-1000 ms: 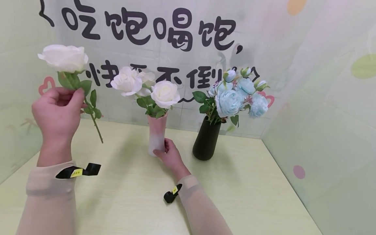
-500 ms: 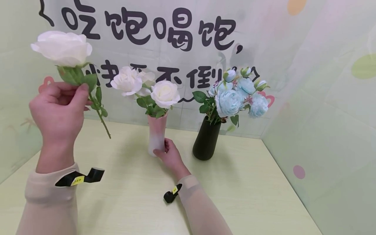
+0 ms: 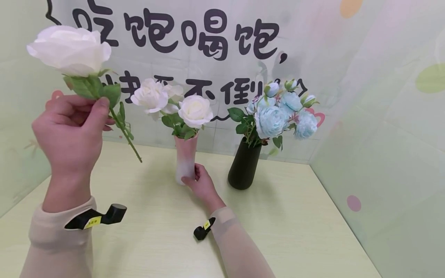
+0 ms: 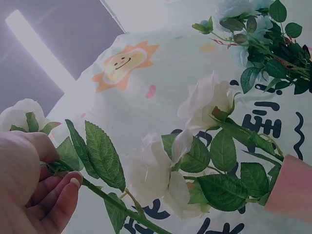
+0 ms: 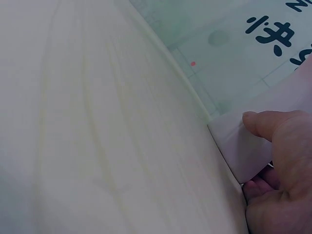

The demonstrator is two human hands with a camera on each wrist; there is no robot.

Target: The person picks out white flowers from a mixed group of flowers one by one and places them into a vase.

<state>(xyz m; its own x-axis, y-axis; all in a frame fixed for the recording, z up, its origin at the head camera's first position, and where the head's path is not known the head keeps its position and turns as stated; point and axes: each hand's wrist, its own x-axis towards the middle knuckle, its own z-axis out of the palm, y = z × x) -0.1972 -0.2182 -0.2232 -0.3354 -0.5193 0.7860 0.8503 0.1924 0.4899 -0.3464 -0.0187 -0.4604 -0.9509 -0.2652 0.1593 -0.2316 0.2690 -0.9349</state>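
Observation:
A single white rose (image 3: pixel 71 50) with green leaves is held up at the left of the head view. My left hand (image 3: pixel 69 133) pinches its stem (image 3: pixel 126 137) just under the bloom, and the stem's lower end slants down to the right. In the middle stands a pink and white vase (image 3: pixel 185 156) holding several white roses (image 3: pixel 195 111). My right hand (image 3: pixel 203 187) grips the lower part of that vase from its right side. In the right wrist view the thumb (image 5: pixel 265 124) lies against the vase wall (image 5: pixel 239 146), and the vase base rests on the table.
Right of the pink vase is a black vase (image 3: pixel 244 164) with pale blue flowers (image 3: pixel 272 121). The light wooden table (image 3: pixel 295 227) meets a back sheet printed with dark lettering (image 3: pixel 205 34). A pale green side wall (image 3: pixel 393 135) stands on the right.
My left hand has brought the white rose nearer and slightly higher, its stem end shifting to the right. The right hand and both vases have stayed in place.

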